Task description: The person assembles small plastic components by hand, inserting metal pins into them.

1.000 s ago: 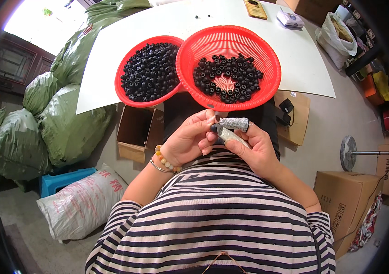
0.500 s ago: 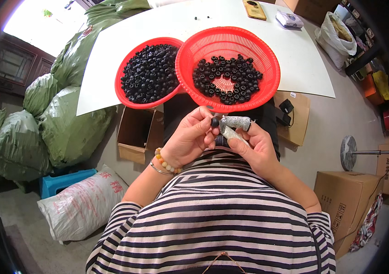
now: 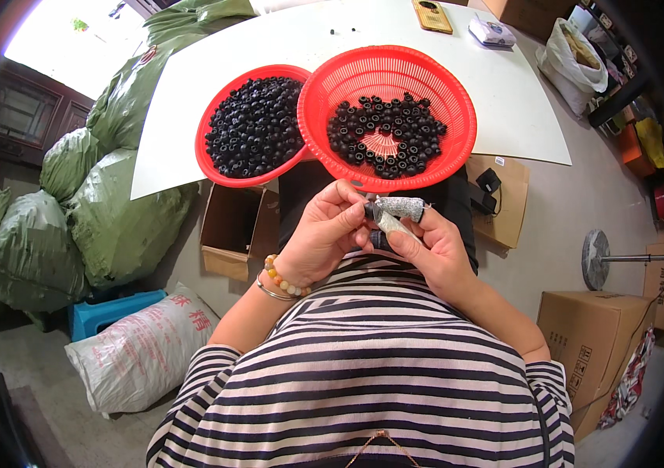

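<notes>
Above my lap, my left hand (image 3: 327,228) pinches a small round black plastic piece (image 3: 370,210) between thumb and fingers. My right hand (image 3: 435,248) is closed on a short pale wedge-shaped tool (image 3: 396,225), whose narrow grey end meets the black piece. Silvery grey wrapping (image 3: 400,207) covers the right forefinger, with a black band at its base. Just beyond my hands, a red slotted basket (image 3: 445,86) holds many hollow black pieces. Left of it, a red bowl-shaped container (image 3: 208,158) is heaped with similar ones.
Both containers stand at the near edge of a white table (image 3: 519,117), which also bears a yellow phone (image 3: 432,15) and a small white packet (image 3: 492,33). Green sacks (image 3: 125,214) pile up at left. A cardboard box (image 3: 593,335) stands at right, and an open carton (image 3: 230,222) below the table.
The black piece has turned slightly and now sits closer against the tool's narrow end. Both hands otherwise keep nearly the same place and grip.
</notes>
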Tool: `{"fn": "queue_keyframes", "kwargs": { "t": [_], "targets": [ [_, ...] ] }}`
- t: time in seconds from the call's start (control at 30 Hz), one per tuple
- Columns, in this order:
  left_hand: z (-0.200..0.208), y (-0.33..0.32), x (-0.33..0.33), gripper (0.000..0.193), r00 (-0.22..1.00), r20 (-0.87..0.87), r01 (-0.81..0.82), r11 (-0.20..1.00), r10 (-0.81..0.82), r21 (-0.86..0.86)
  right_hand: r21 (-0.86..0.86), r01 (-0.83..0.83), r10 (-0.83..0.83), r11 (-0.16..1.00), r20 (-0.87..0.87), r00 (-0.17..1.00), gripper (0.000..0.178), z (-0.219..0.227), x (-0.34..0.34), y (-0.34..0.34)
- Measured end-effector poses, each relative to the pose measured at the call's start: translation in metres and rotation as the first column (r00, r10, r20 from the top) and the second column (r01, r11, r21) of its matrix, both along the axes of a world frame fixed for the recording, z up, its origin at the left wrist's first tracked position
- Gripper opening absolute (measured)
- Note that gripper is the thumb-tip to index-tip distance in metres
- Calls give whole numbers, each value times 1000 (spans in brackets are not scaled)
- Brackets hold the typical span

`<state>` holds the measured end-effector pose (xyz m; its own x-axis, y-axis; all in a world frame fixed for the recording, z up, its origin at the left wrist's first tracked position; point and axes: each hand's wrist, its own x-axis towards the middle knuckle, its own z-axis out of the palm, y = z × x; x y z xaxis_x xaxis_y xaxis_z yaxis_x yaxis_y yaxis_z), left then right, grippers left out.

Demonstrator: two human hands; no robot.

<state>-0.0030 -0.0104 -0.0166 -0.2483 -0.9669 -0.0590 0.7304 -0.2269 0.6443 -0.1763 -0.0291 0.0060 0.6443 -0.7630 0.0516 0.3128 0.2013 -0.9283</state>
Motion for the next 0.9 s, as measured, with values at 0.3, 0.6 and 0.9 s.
{"fn": "queue_keyframes", "kwargs": {
  "t": [0.3,0.6,0.9],
  "targets": [
    [2,0,2,9,994,-85,73,997,-69,36,151,10,-15,988,33,999,30,4,-1,0],
    [4,0,6,13,984,-121,142,983,-128,114,-75,-25,19,997,-84,996,35,4,-4,2],
    [3,1,4,16,990,-101,111,980,-95,168,-56,45,-49,997,-66,997,29,-1,1,1]
  ]
}}
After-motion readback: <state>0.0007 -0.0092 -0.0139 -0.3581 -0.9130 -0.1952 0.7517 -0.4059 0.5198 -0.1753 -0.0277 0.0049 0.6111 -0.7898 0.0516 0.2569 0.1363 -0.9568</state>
